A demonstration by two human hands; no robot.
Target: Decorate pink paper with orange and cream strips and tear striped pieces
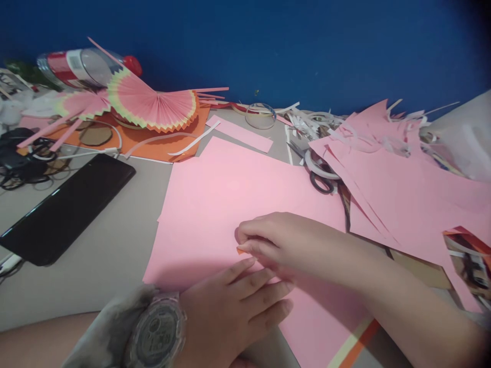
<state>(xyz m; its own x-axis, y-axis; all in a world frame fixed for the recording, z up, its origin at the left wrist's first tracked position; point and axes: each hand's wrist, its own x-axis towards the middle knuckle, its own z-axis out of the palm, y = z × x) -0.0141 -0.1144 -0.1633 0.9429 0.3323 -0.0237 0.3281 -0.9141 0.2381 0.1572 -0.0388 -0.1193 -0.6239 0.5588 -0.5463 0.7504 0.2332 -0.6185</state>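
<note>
My left hand (233, 306), with a digital watch (157, 327) at its wrist, lies flat with fingers apart over pink paper. My right hand (268, 240) is closed in a pinch just beyond those fingers. A small orange bit (240, 250) shows at its fingertips, against the pink paper (326, 317) that has a yellow and orange border at the lower right. How the paper is folded under my hands is hidden. Beneath lie larger pink sheets (230, 184) on the grey table (115, 271).
A black phone (69, 209) lies at left near tangled cables. Pleated paper fans (157, 105) rest on orange paper (153, 148), with a plastic bottle (88, 66) behind. Scissors (321, 181), a tape roll (261, 116), white scraps (314, 122) and pink sheets (414, 179) crowd the right and back.
</note>
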